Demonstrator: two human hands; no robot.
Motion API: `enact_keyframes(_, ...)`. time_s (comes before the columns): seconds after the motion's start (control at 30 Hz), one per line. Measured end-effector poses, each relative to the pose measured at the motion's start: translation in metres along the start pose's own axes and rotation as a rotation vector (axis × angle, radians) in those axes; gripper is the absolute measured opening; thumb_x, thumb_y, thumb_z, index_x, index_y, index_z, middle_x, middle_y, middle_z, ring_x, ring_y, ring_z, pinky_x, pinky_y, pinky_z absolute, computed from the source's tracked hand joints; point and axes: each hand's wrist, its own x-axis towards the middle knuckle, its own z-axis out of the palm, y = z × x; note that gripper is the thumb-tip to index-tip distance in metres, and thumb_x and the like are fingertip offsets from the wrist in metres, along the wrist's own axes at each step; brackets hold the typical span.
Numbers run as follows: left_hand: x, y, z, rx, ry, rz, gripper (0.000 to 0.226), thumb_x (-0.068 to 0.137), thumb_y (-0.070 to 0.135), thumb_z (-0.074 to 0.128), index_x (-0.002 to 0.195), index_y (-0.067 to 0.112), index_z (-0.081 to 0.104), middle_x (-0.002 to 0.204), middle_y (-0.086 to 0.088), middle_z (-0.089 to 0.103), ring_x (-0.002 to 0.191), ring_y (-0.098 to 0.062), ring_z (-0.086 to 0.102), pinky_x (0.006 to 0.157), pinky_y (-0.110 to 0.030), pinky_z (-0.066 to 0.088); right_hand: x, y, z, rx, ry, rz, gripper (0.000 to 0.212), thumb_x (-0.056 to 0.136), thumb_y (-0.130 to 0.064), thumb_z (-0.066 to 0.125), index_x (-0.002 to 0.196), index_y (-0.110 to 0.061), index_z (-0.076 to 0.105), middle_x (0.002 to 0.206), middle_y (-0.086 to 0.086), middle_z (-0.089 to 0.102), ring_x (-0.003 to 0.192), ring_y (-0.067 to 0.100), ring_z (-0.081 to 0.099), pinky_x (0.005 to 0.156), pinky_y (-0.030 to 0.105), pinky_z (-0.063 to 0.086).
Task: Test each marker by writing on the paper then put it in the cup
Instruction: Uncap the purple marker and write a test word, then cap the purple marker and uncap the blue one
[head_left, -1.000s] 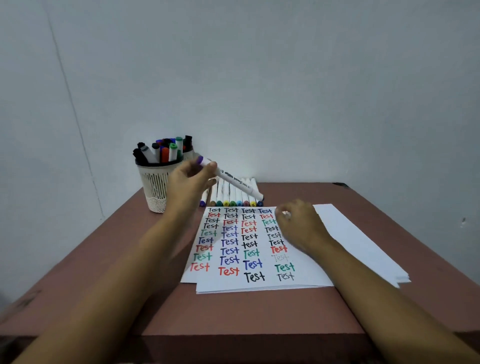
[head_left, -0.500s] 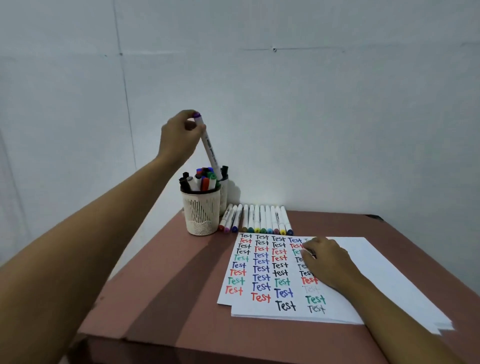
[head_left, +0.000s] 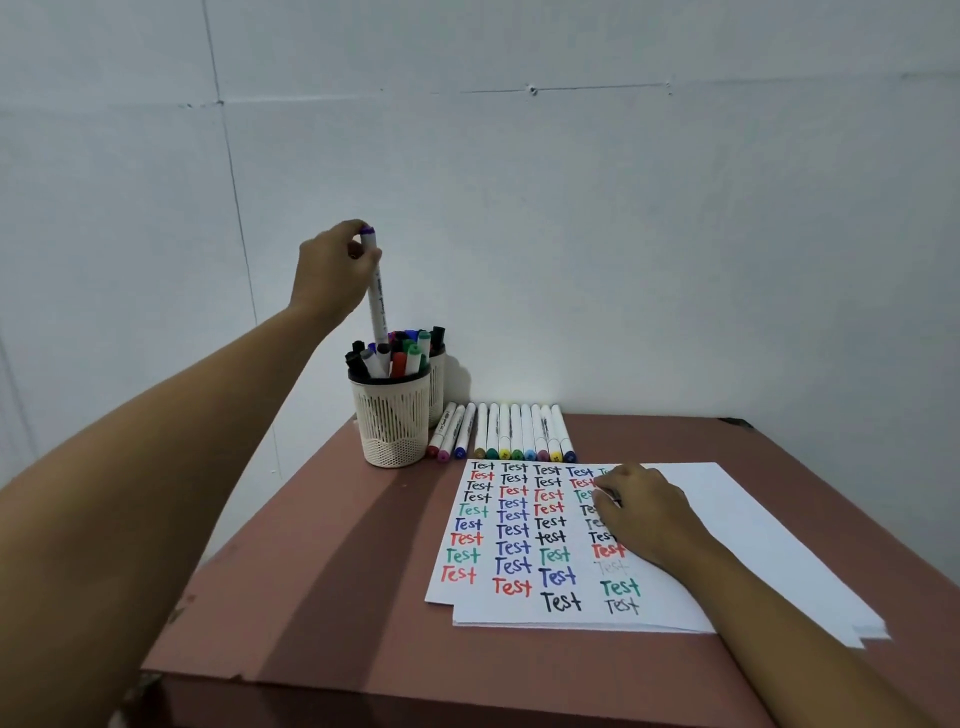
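Head view, white purple-capped marker (head_left: 377, 299) upright, left hand (head_left: 332, 270) pinching, over cup (head_left: 392, 415)

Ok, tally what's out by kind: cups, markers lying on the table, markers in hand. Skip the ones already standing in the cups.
mesh pen cups: 2
loose markers lying in a row on the table: 11
purple-ended marker gripped by the left hand above the front cup: 1
Total: 14
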Motion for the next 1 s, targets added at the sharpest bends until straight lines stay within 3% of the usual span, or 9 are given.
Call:
enact_keyframes(0.2, -0.019, -0.014, 0.013, -0.006, -0.062, -0.042, 0.033, 0.095, 0.016, 0.049, 0.126, 0.009, 0.045, 0.086, -0.012, 0.061, 0.074, -0.022, 0.053, 0.065, -0.028, 0.041, 0.003, 0.002, 0.001, -0.003, -0.008, 0.004, 0.039, 0.098, -0.036, 0.041, 0.129, -0.020, 0.058, 0.135, -0.002, 0.054, 0.121, 0.018, 0.048, 0.099, 0.034, 0.041)
enact_keyframes(0.33, -0.031, -0.029, 0.020, 0.089, -0.198, -0.040, 0.020, 0.094, 0.013, 0.049, 0.113, 0.010, 0.046, 0.083, -0.015, 0.065, 0.064, -0.025, 0.057, 0.054, -0.027, 0.046, 0.003, 0.003, 0.002, -0.003, -0.010, 0.009, 0.039, 0.098, -0.036, 0.041, 0.130, -0.020, 0.057, 0.136, -0.002, 0.053, 0.122, 0.018, 0.048, 0.100, 0.035, 0.041)
enact_keyframes(0.4, -0.033, -0.036, 0.022, 0.178, -0.248, -0.022, 0.016, 0.093, 0.017, 0.052, 0.106, 0.010, 0.058, 0.094, -0.011, 0.068, 0.081, -0.027, 0.062, 0.066, -0.032, 0.050, 0.003, 0.003, 0.002, -0.006, -0.009, 0.006, 0.039, 0.098, -0.036, 0.041, 0.131, -0.020, 0.057, 0.136, -0.002, 0.053, 0.122, 0.018, 0.048, 0.100, 0.035, 0.041)
enact_keyframes(0.5, -0.035, -0.043, 0.026, 0.303, -0.264, -0.005, 0.024, 0.092, 0.026, 0.052, 0.102, 0.013, 0.070, 0.112, -0.009, 0.065, 0.107, -0.027, 0.055, 0.090, -0.043, 0.045, 0.003, 0.002, 0.002, -0.006, -0.012, 0.009, 0.040, 0.098, -0.036, 0.041, 0.131, -0.020, 0.056, 0.136, -0.001, 0.053, 0.123, 0.018, 0.047, 0.101, 0.035, 0.041)
enact_keyframes(0.63, -0.039, -0.045, 0.028, 0.291, -0.219, -0.005, 0.026, 0.093, 0.025, 0.050, 0.104, 0.014, 0.070, 0.119, -0.010, 0.059, 0.114, -0.026, 0.049, 0.095, -0.044, 0.041, 0.002, 0.003, 0.002, -0.003, -0.006, 0.002, 0.039, 0.098, -0.035, 0.042, 0.130, -0.019, 0.057, 0.135, 0.000, 0.054, 0.122, 0.019, 0.048, 0.100, 0.036, 0.041)
enact_keyframes(0.73, -0.055, -0.030, 0.033, 0.225, -0.084, 0.086, 0.024, 0.093, 0.019, 0.052, 0.108, 0.009, 0.068, 0.117, -0.014, 0.058, 0.111, -0.030, 0.050, 0.093, -0.043, 0.040, 0.002, 0.002, 0.001, -0.009, -0.008, 0.002, 0.039, 0.098, -0.035, 0.042, 0.130, -0.020, 0.057, 0.135, 0.000, 0.054, 0.123, 0.020, 0.048, 0.101, 0.035, 0.040)
enact_keyframes(0.83, -0.084, -0.009, 0.044, 0.106, 0.019, 0.254, 0.023, 0.088, 0.015, 0.052, 0.101, 0.005, 0.068, 0.102, -0.015, 0.062, 0.097, -0.031, 0.056, 0.084, -0.040, 0.044, 0.001, 0.001, 0.000, -0.017, -0.010, 0.006, 0.039, 0.098, -0.035, 0.042, 0.131, -0.019, 0.057, 0.135, 0.000, 0.054, 0.122, 0.020, 0.048, 0.100, 0.035, 0.041)
enact_keyframes(0.9, -0.106, 0.003, 0.057, 0.000, -0.032, 0.295, 0.022, 0.087, 0.013, 0.052, 0.100, 0.004, 0.068, 0.096, -0.013, 0.065, 0.090, -0.025, 0.058, 0.080, -0.035, 0.047, 0.001, 0.000, -0.001, -0.014, -0.005, 0.011, 0.038, 0.098, -0.035, 0.043, 0.130, -0.019, 0.058, 0.134, 0.000, 0.055, 0.120, 0.019, 0.049, 0.099, 0.035, 0.042)
enact_keyframes(1.0, -0.139, 0.010, 0.083, -0.043, -0.247, 0.217, 0.023, 0.093, 0.013, 0.051, 0.110, 0.006, 0.065, 0.104, -0.009, 0.066, 0.091, -0.015, 0.058, 0.082, -0.030, 0.048, 0.000, -0.003, -0.001, -0.021, -0.004, 0.016, 0.038, 0.098, -0.035, 0.042, 0.128, -0.019, 0.058, 0.132, 0.000, 0.056, 0.120, 0.020, 0.049, 0.098, 0.035, 0.043)
